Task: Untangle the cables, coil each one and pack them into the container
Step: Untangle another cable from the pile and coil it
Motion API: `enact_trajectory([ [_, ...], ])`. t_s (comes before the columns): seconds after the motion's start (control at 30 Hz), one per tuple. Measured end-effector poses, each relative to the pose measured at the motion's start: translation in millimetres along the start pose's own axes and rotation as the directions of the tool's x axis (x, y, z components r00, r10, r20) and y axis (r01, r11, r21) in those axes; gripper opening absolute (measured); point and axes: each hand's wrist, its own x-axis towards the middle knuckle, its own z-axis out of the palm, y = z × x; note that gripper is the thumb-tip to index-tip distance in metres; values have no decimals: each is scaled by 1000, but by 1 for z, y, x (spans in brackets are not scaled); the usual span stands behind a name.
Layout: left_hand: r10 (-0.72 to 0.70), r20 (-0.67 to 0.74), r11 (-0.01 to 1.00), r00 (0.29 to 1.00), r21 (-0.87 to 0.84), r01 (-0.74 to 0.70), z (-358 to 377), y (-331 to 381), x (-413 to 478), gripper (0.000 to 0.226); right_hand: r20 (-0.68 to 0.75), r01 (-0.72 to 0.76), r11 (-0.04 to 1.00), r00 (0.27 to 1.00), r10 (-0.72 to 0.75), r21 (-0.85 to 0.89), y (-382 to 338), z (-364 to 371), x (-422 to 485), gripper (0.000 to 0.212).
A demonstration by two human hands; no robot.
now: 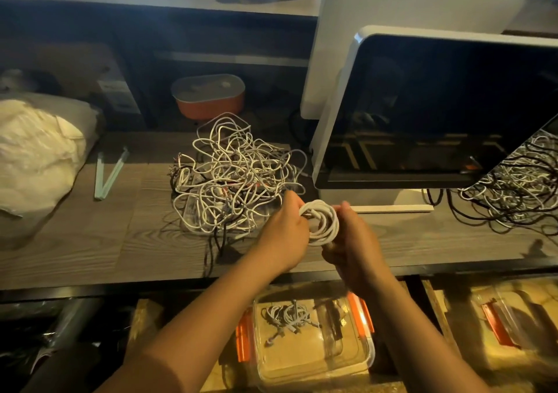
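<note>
Seen from above, a person's left hand (287,232) and right hand (353,241), both bare; the left forearm (211,311), entering from 7 o'clock, and the right forearm (410,317), from 5 o'clock, uncovered along their whole visible length; fingernail detail too blurred to tell.

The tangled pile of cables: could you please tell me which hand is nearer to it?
Left. The left hand sits at the near right edge of the tangled pile; the right hand is farther right, beyond the white coil both hands hold.
</note>
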Motion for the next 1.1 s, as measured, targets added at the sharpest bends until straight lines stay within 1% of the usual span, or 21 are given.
enact_trajectory([
  [0.03,6,-5,997,1000,72,-5,0,-2,-1,9,38,-8,999,999,10,-48,-1,-2,-1,44],
  [0.1,19,-12,993,1000,114,-18,0,-3,-2,7,124,51,983,992,-29,-175,-4,-3,-2,41],
  [0.13,12,-4,998,1000,62,-12,0,-3,-2,8,157,90,980,986,-62,-177,-6,-2,-3,37],
  [0.17,5,9,998,1000,-56,-5,-1,-2,-2,10,170,123,982,981,-97,-147,-9,-2,-2,34],
  [0.23,34,49,941,998,-338,-15,-4,1,-4,9,164,159,985,976,-146,-69,-14,-3,0,34],
  [0.27,75,37,915,996,-400,-54,-5,0,-3,6,153,161,986,976,-152,-44,-17,-3,0,34],
  [0.33,144,-2,917,990,-375,-134,-7,-3,-2,9,141,154,988,979,-148,-31,-21,1,0,34],
  [0.37,155,8,927,988,-347,-143,-8,-5,-1,14,142,152,988,979,-147,-24,-22,3,-1,33],
  [0.47,125,72,948,990,-304,-98,-9,-6,0,25,115,110,994,987,-110,7,-19,5,-2,38],
  [0.5,119,40,962,992,-250,-105,-7,-6,0,27,104,98,995,990,-97,-2,-16,6,-1,39],
  [0.57,129,-73,985,989,-109,-136,1,-11,1,30,102,92,995,991,-87,-38,-12,6,1,37],
  [0.6,142,-106,988,984,-47,-147,2,-15,3,30,121,99,992,989,-90,-76,-11,5,4,36],
  [0.63,149,-100,989,984,-8,-151,2,-17,3,29,148,108,986,985,-88,-130,-12,1,6,38],
  [0.7,159,-2,987,987,7,-159,-7,-20,5,26,197,130,959,977,-80,-253,-21,-9,13,39],
  [0.8,184,222,982,957,-91,-168,-16,-17,-1,21,178,137,923,981,-76,-359,-32,-27,20,33],
  [0.87,215,310,965,926,-213,-152,-18,-10,-4,23,206,154,940,974,-92,-305,-33,-28,20,31],
  [0.9,241,318,958,917,-229,-172,-22,-8,-5,27,222,143,963,971,-91,-229,-31,-24,18,30],
  [0.97,302,287,948,909,-185,-257,-31,-4,-1,40,216,119,989,972,-97,-93,-26,-8,12,26],
  [1.0,319,231,945,919,-158,-288,-35,-3,2,44,205,126,987,973,-103,-101,-23,1,9,25],
  [1.03,320,143,944,936,-131,-303,-38,-1,4,46,191,131,983,976,-104,-131,-18,11,8,28],
  [1.1,292,-67,953,954,-65,-296,-36,1,10,38,151,94,989,986,-76,-117,-8,27,9,35],
])
